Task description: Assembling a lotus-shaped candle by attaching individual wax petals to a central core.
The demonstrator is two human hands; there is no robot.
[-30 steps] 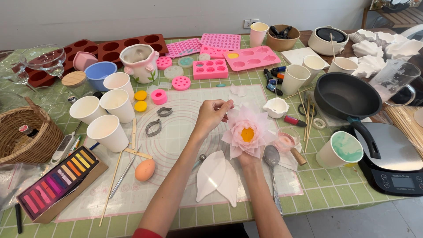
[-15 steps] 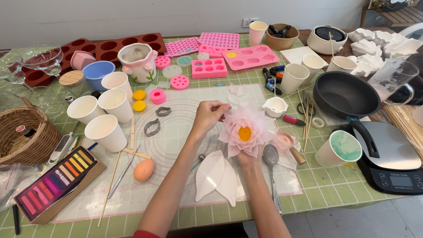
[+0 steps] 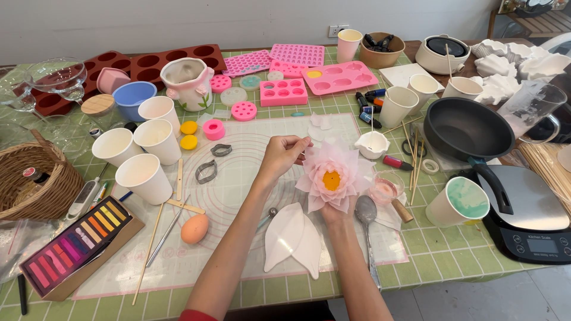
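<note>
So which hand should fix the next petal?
Probably the left hand: its fingertips already pinch at the flower's top edge, while the right hand is busy gripping the flower from underneath.

Home craft table, pink silicone moulds (image 3: pixel 339 77), paper cups (image 3: pixel 144 177), pastel set (image 3: pixel 77 245), kitchen scale (image 3: pixel 531 217)

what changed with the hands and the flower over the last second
Almost nothing. The right hand still holds the pink flower from below, and the left hand stays at its upper left petals, fingers only slightly shifted. The white leaf mold, cups and tools on the table have not moved.
</note>
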